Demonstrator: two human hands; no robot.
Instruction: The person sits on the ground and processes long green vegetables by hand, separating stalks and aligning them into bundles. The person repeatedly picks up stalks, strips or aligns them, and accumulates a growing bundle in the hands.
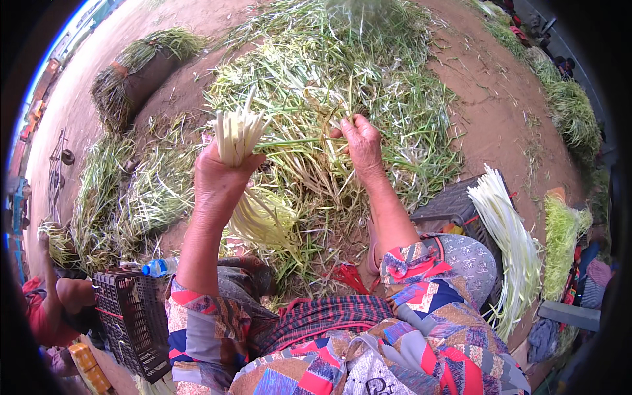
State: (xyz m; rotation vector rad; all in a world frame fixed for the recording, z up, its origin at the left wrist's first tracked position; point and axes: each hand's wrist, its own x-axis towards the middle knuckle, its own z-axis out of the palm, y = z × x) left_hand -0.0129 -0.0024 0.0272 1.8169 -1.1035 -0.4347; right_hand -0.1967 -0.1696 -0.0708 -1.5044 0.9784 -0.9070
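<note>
My left hand (219, 173) is wrapped around a thick bunch of white chive-like stalks (239, 133), their cut ends pointing up. Below the fist, the bunch's yellow-green leaves (264, 219) hang towards the ground. My right hand (361, 143) pinches a thin strand of green and withered brown leaves (330, 116) between thumb and fingers. A single green stalk (291, 143) stretches between the two hands. Beneath both hands spreads a wide heap of loose green and pale stalks (395, 98), with a drier brown clump (316, 173) in its middle.
A dark plastic crate (444, 202) stands at right, beside a pile of white stalks (508, 247). At left are another black crate (131, 316), a water bottle (160, 267), a seated person (54, 301) and a large tied bundle (143, 74). Red ties (349, 276) lie near my feet.
</note>
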